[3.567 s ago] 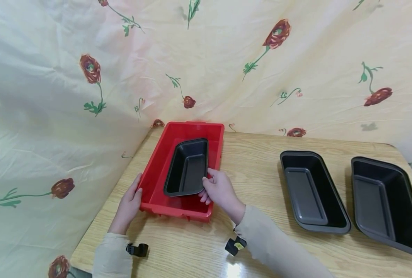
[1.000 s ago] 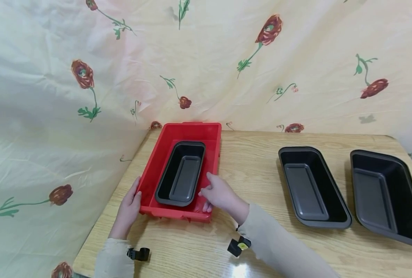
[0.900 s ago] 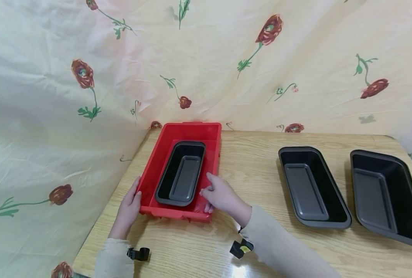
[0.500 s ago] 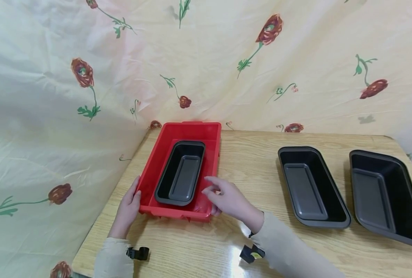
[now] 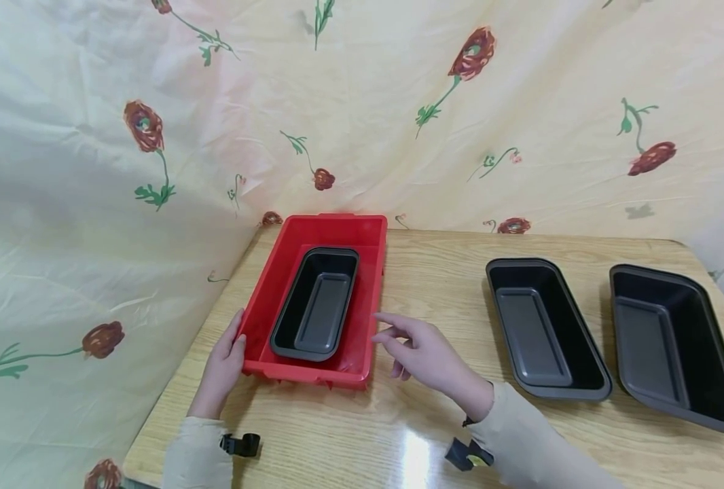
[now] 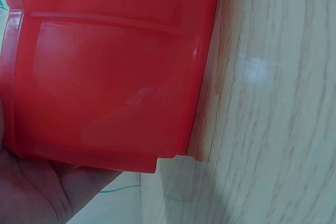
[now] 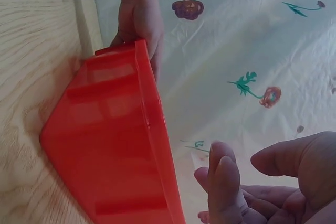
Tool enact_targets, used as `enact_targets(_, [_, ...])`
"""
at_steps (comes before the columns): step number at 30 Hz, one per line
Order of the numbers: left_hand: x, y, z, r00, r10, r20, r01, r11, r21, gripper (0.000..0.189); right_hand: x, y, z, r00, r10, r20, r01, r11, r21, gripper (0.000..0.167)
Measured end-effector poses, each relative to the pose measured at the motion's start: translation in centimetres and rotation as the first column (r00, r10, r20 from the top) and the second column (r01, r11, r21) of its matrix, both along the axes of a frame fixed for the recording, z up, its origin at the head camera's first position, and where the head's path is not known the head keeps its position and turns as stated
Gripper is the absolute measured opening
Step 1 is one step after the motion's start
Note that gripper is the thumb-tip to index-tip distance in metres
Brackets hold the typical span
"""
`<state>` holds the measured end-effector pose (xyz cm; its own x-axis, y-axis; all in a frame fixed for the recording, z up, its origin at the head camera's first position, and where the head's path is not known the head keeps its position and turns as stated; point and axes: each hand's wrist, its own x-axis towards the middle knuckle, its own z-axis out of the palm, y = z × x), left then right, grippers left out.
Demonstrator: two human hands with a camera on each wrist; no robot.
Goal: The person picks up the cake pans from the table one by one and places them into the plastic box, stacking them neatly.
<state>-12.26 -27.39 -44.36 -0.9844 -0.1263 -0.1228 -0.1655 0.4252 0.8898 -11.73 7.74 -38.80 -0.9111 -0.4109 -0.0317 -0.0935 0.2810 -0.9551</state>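
Note:
A black loaf pan [image 5: 316, 303] lies inside a shallow red plastic bin [image 5: 368, 299] at the left of the table. My left hand [image 5: 223, 363] grips the bin's left side near its front corner, thumb over the rim. The left wrist view shows the bin's outer wall [image 6: 105, 87] with the hand [image 6: 34, 187] at its edge. Just off the bin's right rim is my right hand [image 5: 426, 350], fingers loosely bent and holding nothing. In the right wrist view, a gap shows between thumb and fingers of that hand [image 7: 262, 182], beside the red wall [image 7: 118, 140].
Two more black loaf pans stand on the right of the wooden table [image 5: 435, 272]: one nearer pan [image 5: 536, 336] and one farther right [image 5: 652, 353]. A flowered cloth [image 5: 374, 122] hangs along the table's back and left side.
The loaf pan, earlier held tilted by my right hand, now lies flat in the bin. My right hand has let go and drawn back right, out over the rim. The left hand stays put.

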Motion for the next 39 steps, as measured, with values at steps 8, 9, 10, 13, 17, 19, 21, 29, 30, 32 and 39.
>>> enact_targets(8, [0.0,0.1,0.1,1.000,0.002,0.005,-0.002,1.000,0.000,0.057,0.6,1.9,0.1,0.999,-0.014,-0.041,0.015,1.000,0.021,0.043])
enact_targets(9, [0.0,0.1,0.1,1.000,0.003,0.005,-0.003,1.000,0.000,0.057,0.7,2.1,0.1,0.999,-0.014,-0.047,0.015,1.000,0.019,0.042])
enact_targets(10, [0.0,0.1,0.1,1.000,0.004,0.007,-0.004,1.000,0.001,0.057,0.8,2.3,0.1,0.999,-0.013,-0.053,0.014,1.000,0.017,0.042])
enact_targets(13, [0.0,0.1,0.1,1.000,0.007,0.011,-0.007,1.000,0.003,0.057,1.0,2.9,0.2,0.998,-0.012,-0.061,0.013,1.000,0.012,0.043])
enact_targets(17, [0.0,0.0,0.1,1.000,0.003,0.011,-0.003,1.000,0.002,0.056,1.3,3.7,0.2,0.999,-0.009,-0.054,0.010,1.000,0.015,0.045])
enact_targets(19, [0.0,-0.1,0.1,1.000,0.002,0.010,-0.002,1.000,0.003,0.056,1.4,4.1,0.3,0.999,-0.008,-0.046,0.009,1.000,0.017,0.046])
enact_targets(21, [0.0,-0.1,0.1,1.000,0.002,0.012,-0.002,1.000,0.007,0.056,1.5,4.5,0.4,1.000,-0.008,-0.029,0.009,1.000,0.017,0.047])
enact_targets(29, [0.1,-0.1,0.1,1.000,0.005,0.021,-0.005,1.000,0.010,0.057,2.0,6.0,0.6,0.999,-0.038,-0.016,0.038,0.999,0.029,0.048])
enact_targets(30, [0.1,-0.1,0.1,1.000,0.005,0.022,-0.006,1.000,0.010,0.057,2.1,6.2,0.6,0.999,-0.043,-0.023,0.043,0.999,0.032,0.047])
enact_targets(32, [0.0,-0.1,0.1,1.000,0.005,0.021,-0.005,1.000,0.009,0.057,2.2,6.5,0.5,0.998,-0.055,-0.041,0.057,0.998,0.041,0.046])
enact_targets(39, [0.0,-0.1,0.1,1.000,0.007,0.019,-0.008,1.000,0.005,0.057,2.7,7.6,0.5,0.989,-0.106,-0.099,0.112,0.992,0.057,0.043])
